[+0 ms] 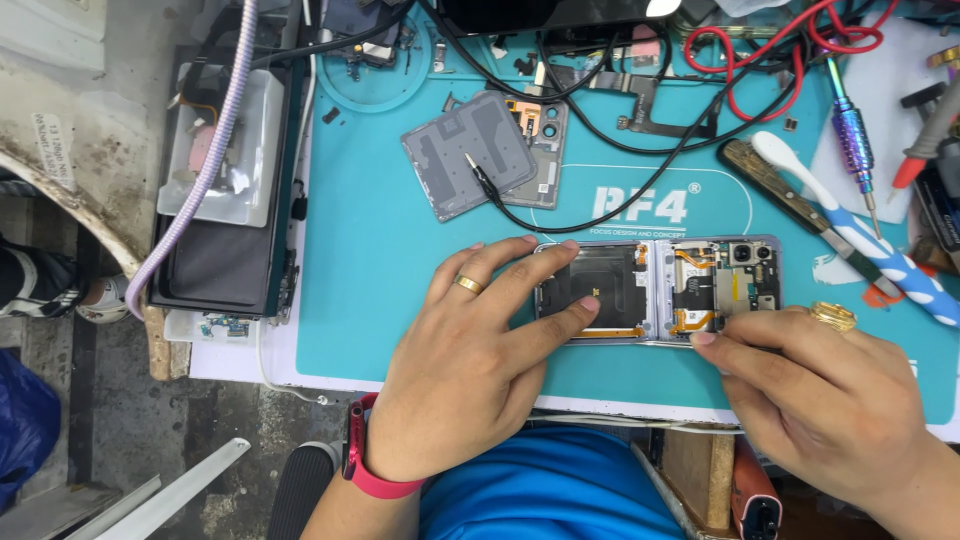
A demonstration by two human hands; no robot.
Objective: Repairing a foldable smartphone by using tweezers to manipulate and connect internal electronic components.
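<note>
— What did the hands have hold of?

— The left hand (470,370) lay flat over the left half of the opened phone (655,290), fingers spread, thumb pressed onto the dark plate inside; it pinned the phone down rather than closing round it. A gold ring sat on one finger and a pink band (365,470) on the wrist.

— And the right?

— The right hand (820,395) had its grip nearly closed, thumb and forefinger pinched together at the phone's lower edge, by the orange flex cable in the right half. Whether a small tool sat between the fingertips, I could not tell. It wore a gold ring too.

— Where was the phone?

— On the teal mat (380,260), near the front edge of the counter, back cover off, camera modules toward the right.

— What lay around it?

— A grey back cover (465,155) further back on the mat, with a black probe lead (560,215) resting on it. Toward the right edge, a blue-and-white brush (860,240), a screwdriver (853,140) and red wires (760,60). Off the mat's left edge, a black tray (225,250) with a clear box on top and a lilac braided cable (200,170) draped across.
</note>
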